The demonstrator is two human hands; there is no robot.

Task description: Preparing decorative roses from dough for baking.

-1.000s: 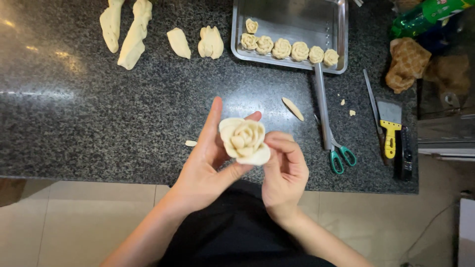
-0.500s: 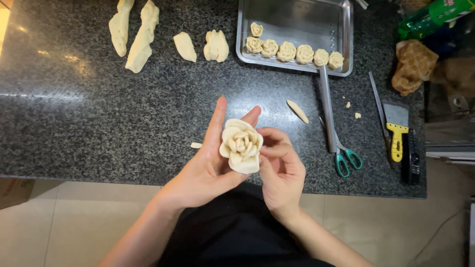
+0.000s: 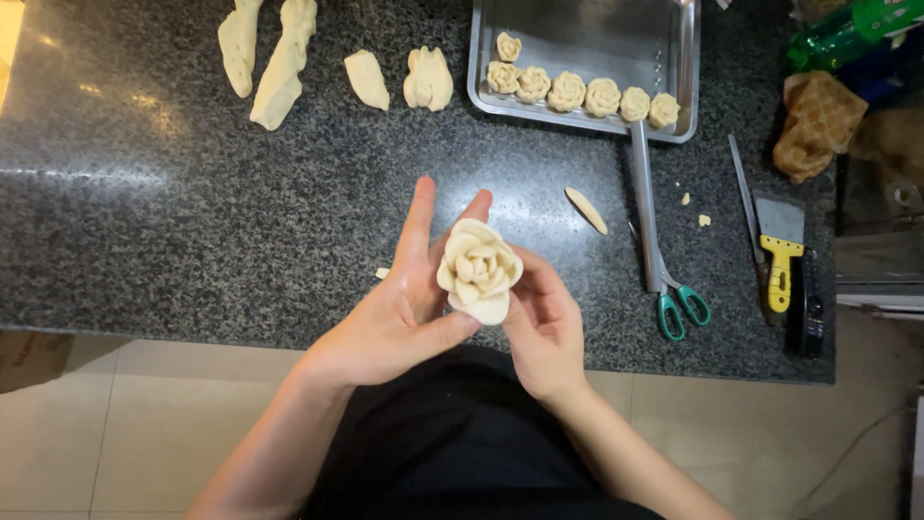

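A pale dough rose (image 3: 478, 269) with layered petals is held over the front edge of the dark granite counter (image 3: 173, 231). My left hand (image 3: 399, 313) cradles it from the left, fingers stretched upward and thumb under its base. Against its right side and bottom presses my right hand (image 3: 544, 323), fingers curled around the petals. Both hands hold the same dough rose.
A metal tray (image 3: 587, 34) at the back holds several finished dough roses (image 3: 568, 91). Dough logs (image 3: 284, 63) and smaller pieces (image 3: 427, 79) lie at the back left. Green-handled scissors (image 3: 664, 260), a yellow-handled scraper (image 3: 780, 246) and a thin dough strip (image 3: 586, 210) lie right.
The dough rose has shifted slightly in my hands, and my right fingers have wrapped closer around its side. The view has drifted a little.
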